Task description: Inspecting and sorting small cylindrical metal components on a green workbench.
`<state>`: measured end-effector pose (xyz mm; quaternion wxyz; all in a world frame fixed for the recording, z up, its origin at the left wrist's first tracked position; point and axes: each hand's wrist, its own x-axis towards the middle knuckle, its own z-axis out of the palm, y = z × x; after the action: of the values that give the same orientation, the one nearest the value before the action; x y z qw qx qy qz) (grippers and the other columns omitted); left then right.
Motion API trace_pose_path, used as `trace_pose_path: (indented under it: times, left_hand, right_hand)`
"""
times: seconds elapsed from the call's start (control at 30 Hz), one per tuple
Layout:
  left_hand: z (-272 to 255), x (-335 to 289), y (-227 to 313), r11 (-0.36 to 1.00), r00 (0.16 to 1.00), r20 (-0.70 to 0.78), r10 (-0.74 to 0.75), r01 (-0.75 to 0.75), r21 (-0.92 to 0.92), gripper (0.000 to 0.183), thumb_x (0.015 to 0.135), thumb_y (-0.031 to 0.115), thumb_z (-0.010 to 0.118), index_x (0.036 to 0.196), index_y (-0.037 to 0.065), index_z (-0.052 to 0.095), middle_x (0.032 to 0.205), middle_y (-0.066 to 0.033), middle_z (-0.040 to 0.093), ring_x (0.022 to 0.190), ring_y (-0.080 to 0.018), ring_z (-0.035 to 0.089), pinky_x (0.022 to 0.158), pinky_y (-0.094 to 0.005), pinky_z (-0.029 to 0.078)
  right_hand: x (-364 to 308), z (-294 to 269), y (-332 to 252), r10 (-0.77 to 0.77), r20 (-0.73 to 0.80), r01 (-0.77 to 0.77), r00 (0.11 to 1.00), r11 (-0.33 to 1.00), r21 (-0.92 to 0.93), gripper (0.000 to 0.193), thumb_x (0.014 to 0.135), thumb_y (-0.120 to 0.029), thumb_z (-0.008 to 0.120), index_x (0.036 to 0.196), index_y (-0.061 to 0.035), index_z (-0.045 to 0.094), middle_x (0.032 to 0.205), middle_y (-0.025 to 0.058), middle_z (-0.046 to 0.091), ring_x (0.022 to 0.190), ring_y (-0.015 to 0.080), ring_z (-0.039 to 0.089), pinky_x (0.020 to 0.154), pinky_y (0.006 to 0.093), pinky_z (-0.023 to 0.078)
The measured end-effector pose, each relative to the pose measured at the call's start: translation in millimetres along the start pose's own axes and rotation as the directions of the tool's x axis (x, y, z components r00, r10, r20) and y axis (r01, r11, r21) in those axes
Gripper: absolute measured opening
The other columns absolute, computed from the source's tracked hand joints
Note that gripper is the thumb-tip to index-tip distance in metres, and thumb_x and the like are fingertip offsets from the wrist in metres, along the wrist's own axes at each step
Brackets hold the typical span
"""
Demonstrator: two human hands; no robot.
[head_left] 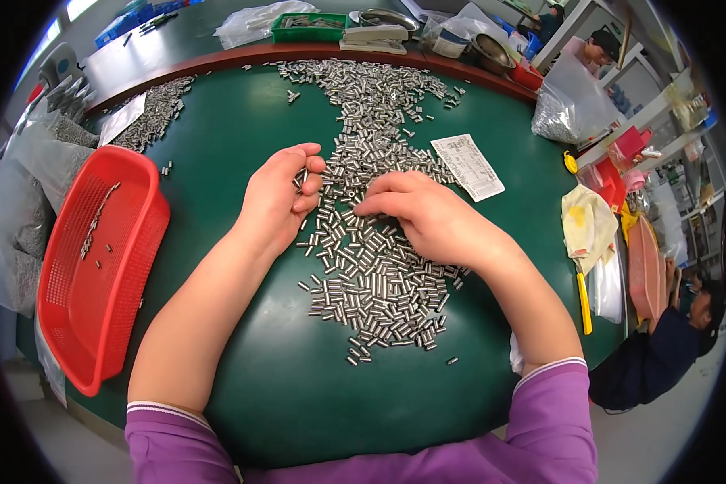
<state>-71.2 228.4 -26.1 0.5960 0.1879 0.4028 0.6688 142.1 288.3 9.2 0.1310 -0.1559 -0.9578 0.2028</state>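
A long heap of small metal pins (379,282) runs from the far edge of the green tabletop (274,371) toward me. My left hand (281,192) is held at the heap's left side, its fingers curled around a few of the pins. Over the middle of the heap, my right hand (419,211) reaches down with bent fingers, the fingertips among the pins. Whether it pinches one is hidden. A printed white card (469,167) lies just beyond my right hand.
At left stands a red plastic basket (141,234) with a few pins inside. Bags of parts (28,218) are stacked beyond it. A yellow-handled tool (583,302) and a bag of pins (561,113) lie at right. A green tray (298,34) sits at the back. Other people sit at right.
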Motion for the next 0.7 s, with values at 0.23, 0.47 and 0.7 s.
trace_pose_path:
  times: [0.23,0.47,0.7]
  left_hand:
    - [-1,-3,2,1.0,1.0,-0.022,0.014,-0.014,0.008,0.023,0.095,0.009,0.045,0.114,-0.003,0.049,0.09,-0.0075,0.054,0.063,-0.0104,0.043,0.045,-0.0212,0.031]
    - [-14,9,14,0.983,0.993,-0.048,0.106,-0.112,-0.142,0.021,0.095,0.008,0.044,0.112,-0.003,0.05,0.084,-0.0062,0.054,0.058,-0.0093,0.04,0.044,-0.0218,0.029]
    - [-5,7,8,0.988,0.986,-0.11,0.122,-0.132,-0.087,0.023,0.095,0.008,0.046,0.115,-0.004,0.048,0.088,-0.0057,0.052,0.063,-0.0092,0.04,0.049,-0.0208,0.032]
  right_hand:
    - [5,-6,-4,0.018,0.095,-0.031,0.995,0.99,0.139,0.044,0.072,0.014,0.05,0.107,-0.0067,0.067,0.112,0.01,0.061,0.109,0.0296,0.057,0.096,0.039,0.045]
    - [10,8,-10,-0.03,0.016,0.031,0.999,0.999,-0.008,0.043,0.071,0.013,0.051,0.108,-0.0054,0.065,0.113,0.0096,0.061,0.107,0.03,0.056,0.094,0.0397,0.045]
    - [15,9,-11,-0.017,-0.087,0.018,0.996,1.0,0.015,0.043,0.072,0.013,0.05,0.108,-0.0052,0.064,0.114,0.0113,0.061,0.109,0.0297,0.056,0.096,0.0393,0.045]
